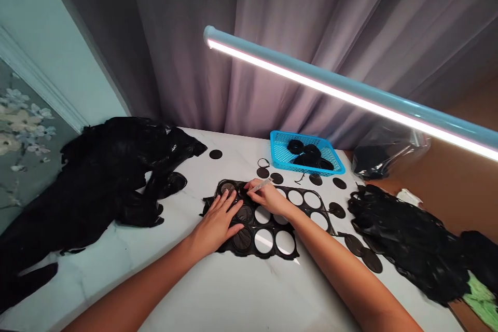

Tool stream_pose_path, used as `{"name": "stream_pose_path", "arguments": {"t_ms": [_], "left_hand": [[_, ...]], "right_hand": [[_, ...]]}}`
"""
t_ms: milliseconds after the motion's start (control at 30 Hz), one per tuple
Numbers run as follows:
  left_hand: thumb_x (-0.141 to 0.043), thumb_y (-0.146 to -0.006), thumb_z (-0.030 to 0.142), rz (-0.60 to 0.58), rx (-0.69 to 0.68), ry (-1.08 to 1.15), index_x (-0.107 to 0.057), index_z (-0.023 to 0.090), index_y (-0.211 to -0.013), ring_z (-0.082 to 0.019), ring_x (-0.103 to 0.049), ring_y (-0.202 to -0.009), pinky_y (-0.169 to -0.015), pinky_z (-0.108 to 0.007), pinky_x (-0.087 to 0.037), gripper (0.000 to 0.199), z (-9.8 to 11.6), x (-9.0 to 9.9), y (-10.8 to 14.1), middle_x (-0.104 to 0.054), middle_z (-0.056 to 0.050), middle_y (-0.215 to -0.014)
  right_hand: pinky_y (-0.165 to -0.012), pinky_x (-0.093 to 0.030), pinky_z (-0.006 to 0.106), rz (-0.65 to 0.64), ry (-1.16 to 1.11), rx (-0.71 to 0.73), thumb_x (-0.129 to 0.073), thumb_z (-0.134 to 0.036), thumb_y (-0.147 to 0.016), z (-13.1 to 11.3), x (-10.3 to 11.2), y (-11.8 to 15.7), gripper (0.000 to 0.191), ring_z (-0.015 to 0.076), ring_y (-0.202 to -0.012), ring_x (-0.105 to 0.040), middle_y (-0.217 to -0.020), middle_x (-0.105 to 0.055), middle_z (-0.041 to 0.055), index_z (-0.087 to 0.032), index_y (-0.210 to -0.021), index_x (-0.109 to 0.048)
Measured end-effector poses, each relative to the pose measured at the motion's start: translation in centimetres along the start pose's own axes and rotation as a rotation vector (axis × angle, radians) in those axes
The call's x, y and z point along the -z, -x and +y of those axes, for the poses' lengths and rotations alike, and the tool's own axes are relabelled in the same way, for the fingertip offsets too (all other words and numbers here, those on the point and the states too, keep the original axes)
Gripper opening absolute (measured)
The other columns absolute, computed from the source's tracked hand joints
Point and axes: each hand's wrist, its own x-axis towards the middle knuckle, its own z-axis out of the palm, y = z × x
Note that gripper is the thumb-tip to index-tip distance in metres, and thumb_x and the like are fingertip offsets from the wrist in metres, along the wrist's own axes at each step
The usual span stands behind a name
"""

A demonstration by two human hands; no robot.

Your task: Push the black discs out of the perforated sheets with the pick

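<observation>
A thin black sheet (277,253) with rows of round holes lies on the white table. Several holes at its right show the white tabletop, while those at the left have dark discs in them. My left hand (218,220) rests on the sheet's left part, fingers spread flat and holding nothing. Pinched in my right hand (266,198) is a slim, pale translucent tool (261,185), over the sheet's upper middle. The tool's tip is too small to make out. Loose black discs (315,180) lie behind and to the right of the sheet.
A blue basket (276,158) with black round pieces stands at the back. Black sheets are heaped at the left (89,187), and a pile of black scraps (408,244) lies at the right beside a clear plastic bag (385,150). A lit tube lamp (330,80) hangs above.
</observation>
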Motion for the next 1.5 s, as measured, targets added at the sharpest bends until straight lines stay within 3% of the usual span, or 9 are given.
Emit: {"name": "stream_pose_path", "arguments": {"t_ms": [400, 667, 733, 900, 1033, 1167, 1267, 1367, 1500], "left_hand": [[-0.062, -0.091, 0.039, 0.032, 0.035, 0.028, -0.045, 0.022, -0.141, -0.037, -0.023, -0.144, -0.112, -0.055, -0.031, 0.055, 0.5, -0.3, -0.1, -0.032, -0.011, -0.155], [-0.061, -0.090, 0.037, 0.025, 0.068, 0.009, -0.043, 0.023, -0.143, -0.036, -0.026, -0.143, -0.112, -0.054, -0.031, 0.058, 0.9, -0.1, -0.2, -0.035, -0.010, -0.154], [-0.062, -0.090, 0.036, 0.034, 0.073, 0.009, -0.044, 0.024, -0.143, -0.036, -0.025, -0.143, -0.113, -0.054, -0.030, 0.058, 0.9, -0.2, -0.2, -0.035, -0.009, -0.155], [-0.062, -0.089, 0.036, 0.049, 0.075, 0.008, -0.045, 0.024, -0.142, -0.037, -0.022, -0.144, -0.113, -0.055, -0.028, 0.057, 1.0, -0.4, -0.2, -0.035, -0.009, -0.155], [-0.062, -0.089, 0.037, 0.056, 0.077, 0.018, -0.043, 0.024, -0.143, -0.037, -0.018, -0.145, -0.113, -0.056, -0.028, 0.059, 0.8, -0.4, 0.2, -0.032, -0.009, -0.156], [-0.061, -0.090, 0.039, 0.111, 0.120, 0.034, -0.036, 0.018, -0.146, -0.033, -0.029, -0.143, -0.111, -0.049, -0.036, 0.065, -0.3, -0.1, 1.4, -0.031, -0.016, -0.155], [-0.060, -0.091, 0.037, 0.117, 0.138, 0.007, -0.043, 0.016, -0.140, -0.031, -0.039, -0.138, -0.109, -0.046, -0.040, 0.056, -1.0, 0.3, 2.2, -0.039, -0.017, -0.150], [-0.061, -0.090, 0.036, 0.105, 0.130, -0.036, -0.046, 0.017, -0.137, -0.031, -0.042, -0.136, -0.108, -0.046, -0.041, 0.053, -1.1, 0.7, 2.5, -0.043, -0.017, -0.148], [-0.062, -0.089, 0.036, 0.103, 0.158, -0.062, -0.046, 0.015, -0.136, -0.033, -0.044, -0.134, -0.106, -0.047, -0.043, 0.054, -0.7, 0.6, 2.3, -0.045, -0.019, -0.146]], "right_hand": [[-0.076, -0.046, 0.032, -0.088, -0.028, 0.002, -0.055, -0.023, -0.091, 0.2, 0.6, -0.3, 0.013, 0.0174, -0.085, -0.056, -0.101, -0.058, 0.0072, -0.019, -0.079, -0.057], [-0.086, -0.046, 0.036, -0.103, 0.324, 0.155, -0.047, -0.014, -0.094, -0.7, -0.9, 0.9, 0.011, 0.0223, -0.098, -0.053, -0.108, -0.060, 0.0105, -0.020, -0.094, -0.057], [-0.087, -0.044, 0.036, -0.042, 0.415, 0.135, -0.047, -0.011, -0.092, -0.2, -1.3, 0.9, 0.013, 0.0232, -0.099, -0.052, -0.108, -0.061, 0.0111, -0.020, -0.095, -0.056], [-0.068, -0.041, 0.030, 0.314, 0.442, -0.155, -0.038, -0.010, -0.091, 2.5, 0.6, -1.4, 0.016, 0.0204, -0.073, -0.050, -0.079, -0.056, 0.0056, -0.020, -0.084, -0.048], [-0.066, -0.037, 0.030, 0.378, 0.443, -0.155, -0.036, -0.011, -0.091, 2.7, 1.9, -4.0, 0.016, 0.0211, -0.073, -0.048, -0.076, -0.053, 0.0055, -0.020, -0.082, -0.046], [-0.070, -0.039, 0.028, 0.311, 0.397, -0.065, -0.039, -0.014, -0.092, 0.5, 0.2, -5.0, 0.012, 0.0197, -0.077, -0.052, -0.082, -0.058, 0.0057, -0.020, -0.086, -0.048], [-0.069, -0.041, 0.025, 0.169, 0.279, 0.010, -0.043, -0.018, -0.094, -0.8, -1.9, -4.6, 0.010, 0.0158, -0.073, -0.054, -0.084, -0.061, 0.0028, -0.020, -0.089, -0.051], [-0.070, -0.043, 0.026, 0.015, 0.080, 0.060, -0.044, -0.020, -0.095, -1.3, -3.3, -4.0, 0.011, 0.0151, -0.075, -0.056, -0.086, -0.062, 0.0027, -0.020, -0.089, -0.053], [-0.081, -0.045, 0.031, -0.061, -0.024, 0.097, -0.050, -0.021, -0.093, -1.1, -3.8, -3.8, 0.012, 0.0177, -0.089, -0.057, -0.097, -0.063, 0.0055, -0.020, -0.082, -0.055]]}}
